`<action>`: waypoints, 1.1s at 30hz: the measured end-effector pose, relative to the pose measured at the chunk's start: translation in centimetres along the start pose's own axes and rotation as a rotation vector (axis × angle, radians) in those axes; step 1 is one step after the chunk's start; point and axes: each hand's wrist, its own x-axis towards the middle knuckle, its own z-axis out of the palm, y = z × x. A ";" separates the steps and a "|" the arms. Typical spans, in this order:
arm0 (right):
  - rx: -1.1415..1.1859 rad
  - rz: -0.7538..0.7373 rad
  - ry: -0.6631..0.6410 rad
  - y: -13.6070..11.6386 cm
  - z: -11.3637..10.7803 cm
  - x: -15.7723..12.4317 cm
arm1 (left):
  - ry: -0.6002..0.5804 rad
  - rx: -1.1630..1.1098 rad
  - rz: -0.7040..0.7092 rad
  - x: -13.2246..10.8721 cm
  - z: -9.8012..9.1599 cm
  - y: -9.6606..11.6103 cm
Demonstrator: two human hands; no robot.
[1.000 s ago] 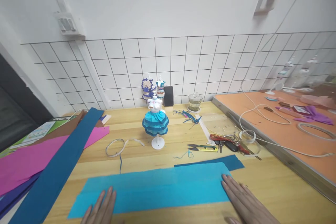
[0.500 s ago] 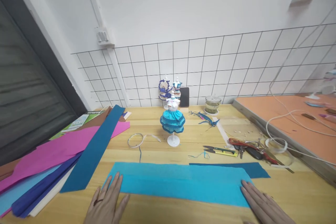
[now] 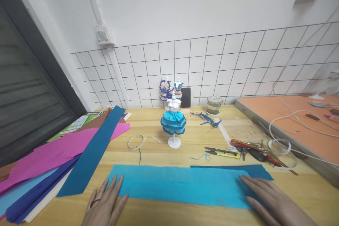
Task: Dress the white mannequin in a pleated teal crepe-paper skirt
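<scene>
A long bright blue strip lies flat near the table's front edge, partly over a darker blue strip. My left hand rests with spread fingers on its left end, a dark ring on one finger. At the right end, my right hand lies with fingers stretched over the strip, thumb apart. Beyond the strip stands a small white dress form in a layered blue skirt with dark blue edges. Neither hand grips anything.
Coloured sheets and a dark teal strip lie at the left. Yellow snips, keys and cords are at the right. A glass cup, a phone and two small figures stand at the back.
My right hand has moved slightly up and left, farther over the strip's right end, with its thumb now showing. My left hand still rests on the left end.
</scene>
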 end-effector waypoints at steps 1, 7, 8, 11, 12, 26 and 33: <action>0.026 -0.005 -0.014 -0.3 -0.8 0.9 | 0.021 -0.015 0.008 0.4 -0.2 -0.2; 0.175 -0.024 -0.093 -1.0 -2.6 5.4 | 0.139 -0.058 0.115 3.6 -1.3 -1.3; 0.193 -0.020 -0.111 -0.9 -2.5 5.8 | 0.140 -0.058 0.135 4.1 -1.5 -1.4; 0.232 -0.017 -0.167 -0.7 -1.7 6.7 | 0.112 -0.066 0.189 5.3 -2.1 -1.5; 0.239 -0.009 -0.174 -0.7 -1.5 6.8 | 0.095 -0.072 0.200 5.6 -2.4 -1.5; 0.404 -0.005 -0.229 -2.3 -3.7 7.2 | -0.174 -0.297 0.294 8.7 -4.5 -0.6; 0.465 0.121 -0.331 -2.8 -4.4 8.1 | -0.352 -0.458 0.157 9.5 -6.1 -0.8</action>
